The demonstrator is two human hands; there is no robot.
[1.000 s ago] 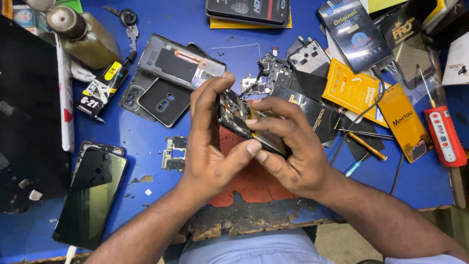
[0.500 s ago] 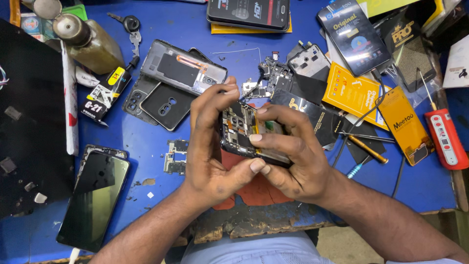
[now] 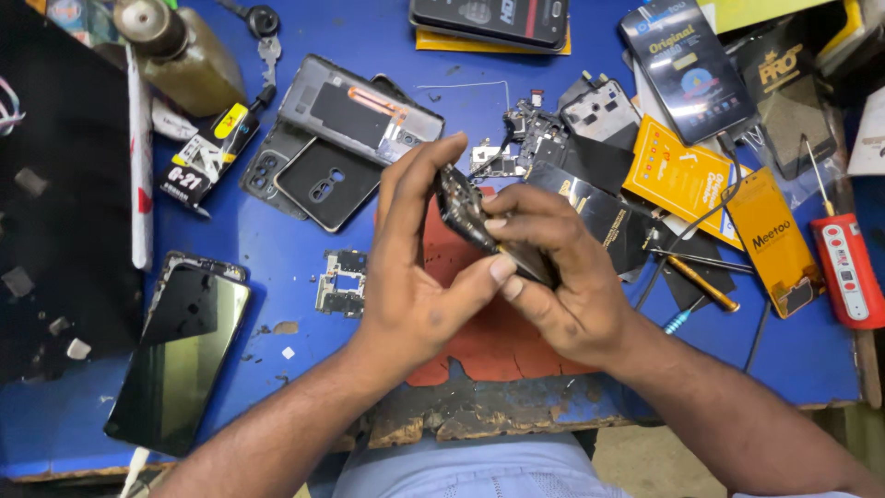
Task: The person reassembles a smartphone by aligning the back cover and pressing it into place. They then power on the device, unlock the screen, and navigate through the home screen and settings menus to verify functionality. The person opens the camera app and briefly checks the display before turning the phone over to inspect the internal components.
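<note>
Together the left hand (image 3: 415,286) and the right hand (image 3: 562,286) grip an opened phone body (image 3: 475,221), tilted on edge above a worn red patch (image 3: 489,341) of the blue table (image 3: 304,369). Both hands are closed around it, thumbs meeting at its near edge. Just left lies a small circuit board (image 3: 341,281); farther left, a dark phone screen (image 3: 180,355). To the right sit orange packets (image 3: 728,203) and a red screwdriver (image 3: 843,263).

Pretty beat-up blue workbench (image 3: 304,387) here, paint worn through to red in the middle and the near edge chipped raw. Light's even, and a bit of dull floor (image 3: 636,461) shows below.
</note>
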